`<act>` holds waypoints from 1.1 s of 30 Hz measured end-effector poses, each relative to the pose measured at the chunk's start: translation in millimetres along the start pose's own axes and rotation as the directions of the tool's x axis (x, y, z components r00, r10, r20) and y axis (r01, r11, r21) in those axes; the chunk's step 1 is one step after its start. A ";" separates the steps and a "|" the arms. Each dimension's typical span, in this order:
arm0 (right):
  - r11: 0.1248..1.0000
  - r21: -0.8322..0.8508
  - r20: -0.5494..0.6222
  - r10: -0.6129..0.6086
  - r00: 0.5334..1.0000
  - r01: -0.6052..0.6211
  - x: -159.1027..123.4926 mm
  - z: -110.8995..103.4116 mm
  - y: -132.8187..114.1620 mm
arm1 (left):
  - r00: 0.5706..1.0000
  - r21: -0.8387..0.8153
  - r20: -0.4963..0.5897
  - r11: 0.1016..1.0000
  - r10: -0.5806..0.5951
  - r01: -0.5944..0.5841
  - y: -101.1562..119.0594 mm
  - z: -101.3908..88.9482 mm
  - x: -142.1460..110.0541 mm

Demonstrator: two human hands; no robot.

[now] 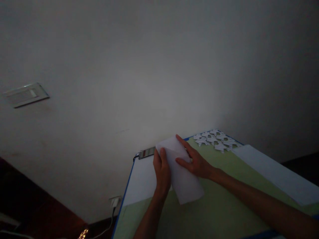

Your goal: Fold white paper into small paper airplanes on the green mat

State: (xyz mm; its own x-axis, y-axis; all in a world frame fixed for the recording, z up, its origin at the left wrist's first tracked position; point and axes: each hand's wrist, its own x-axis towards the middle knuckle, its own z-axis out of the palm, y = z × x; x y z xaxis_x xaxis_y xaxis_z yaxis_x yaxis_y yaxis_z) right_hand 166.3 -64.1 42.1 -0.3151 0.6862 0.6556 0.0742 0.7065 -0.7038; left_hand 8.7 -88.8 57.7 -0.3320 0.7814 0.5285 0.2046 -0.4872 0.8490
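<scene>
Both hands hold a folded sheet of white paper [183, 182] tilted above the green table top. My left hand [162, 171] grips its left edge, thumb on the front face and fingers behind. On the right edge, my right hand [196, 162] pinches the paper with the thumb in front and a finger reaching up toward the top corner. The paper's lower end hangs free over the green surface. Parts of the fingers behind the sheet are hidden.
Folded white paper shapes [216, 141] lie grouped at the table's back right corner. White sheets [276, 172] cover the right side, another sheet [142, 182] the left. A phone-like device [147, 152] rests by the wall. A plugged-in charger [114, 202] hangs from a low socket.
</scene>
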 end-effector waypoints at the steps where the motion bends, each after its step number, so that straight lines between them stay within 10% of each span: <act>1: 0.998 -0.051 -0.007 -0.036 0.999 0.035 0.1 -0.3 1.0 | 1.000 0.005 0.009 1.000 -0.003 0.003 -0.7 1.1 -1.9; 33: 0.996 -0.056 -0.021 -0.066 0.998 0.065 6.2 -8.2 -10.5 | 0.998 0.014 0.019 0.998 0.053 -0.053 7.9 3.3 -6.2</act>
State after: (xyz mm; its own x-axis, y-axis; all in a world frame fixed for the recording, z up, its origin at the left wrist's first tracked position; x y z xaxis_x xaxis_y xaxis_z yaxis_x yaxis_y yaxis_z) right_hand 171.3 -65.9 55.8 -0.2994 0.6416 0.7062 0.1069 0.7580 -0.6434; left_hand 15.4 -96.2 61.1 -0.3036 0.7616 0.5725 0.2346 -0.5226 0.8197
